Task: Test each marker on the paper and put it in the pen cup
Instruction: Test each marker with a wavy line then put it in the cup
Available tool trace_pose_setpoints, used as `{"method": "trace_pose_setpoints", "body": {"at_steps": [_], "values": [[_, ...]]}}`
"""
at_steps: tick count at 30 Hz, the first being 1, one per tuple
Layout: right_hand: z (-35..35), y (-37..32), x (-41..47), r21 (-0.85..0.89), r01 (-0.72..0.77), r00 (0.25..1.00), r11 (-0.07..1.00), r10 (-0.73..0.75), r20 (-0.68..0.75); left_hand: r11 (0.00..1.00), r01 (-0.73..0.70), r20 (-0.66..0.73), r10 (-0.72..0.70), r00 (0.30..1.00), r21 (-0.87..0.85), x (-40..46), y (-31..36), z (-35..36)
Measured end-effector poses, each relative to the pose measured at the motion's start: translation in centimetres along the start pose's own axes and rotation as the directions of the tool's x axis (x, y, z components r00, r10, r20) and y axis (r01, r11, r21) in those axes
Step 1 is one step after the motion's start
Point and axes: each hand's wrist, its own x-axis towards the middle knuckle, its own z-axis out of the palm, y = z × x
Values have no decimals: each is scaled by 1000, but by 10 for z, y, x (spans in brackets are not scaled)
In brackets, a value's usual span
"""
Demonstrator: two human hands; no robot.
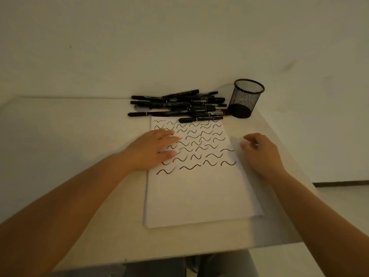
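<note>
While the left hand (153, 150) lies flat on the left part of the paper (197, 188), fingers spread and pressing down over several of the black squiggles (201, 144), the right hand (261, 150) hovers just off the sheet's right edge, fingers loosely curled with thumb and forefinger slightly apart, holding nothing. Rows of wavy test marks fill the far half of the paper; the near half is bare white. A pile of black markers (179, 104) lies along the sheet's far edge, mostly pointing left to right, and the nearest marker (200, 118) overlaps that edge. Just right of the pile, near the table's far right corner, stands the black mesh pen cup (246, 97), upright and showing no markers inside. The pale table (69, 136) has wide open surface to the left of the sheet and a narrower strip to its right, where the table's right edge runs close past the right hand. Its near edge crosses below the forearms, and the far edge meets a plain wall (179, 37).
</note>
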Motion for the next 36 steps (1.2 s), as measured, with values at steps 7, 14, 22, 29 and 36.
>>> {"method": "trace_pose_setpoints", "body": {"at_steps": [7,14,22,29,36], "values": [[31,-80,30,-105,353,935,930,-353,17,997,45,-76,-40,996,61,-18,-17,11],[79,-119,77,-418,531,841,737,-520,152,988,80,-61,-73,995,129,-17,-12,14],[102,-127,99,-559,576,802,597,-547,242,991,71,-46,-66,997,115,-15,-13,14],[105,-130,112,-589,595,787,547,-546,288,995,61,-59,-56,997,78,-15,-14,13],[106,-134,117,-648,625,748,435,-572,337,997,56,-72,-53,996,50,-15,-13,13]]}}
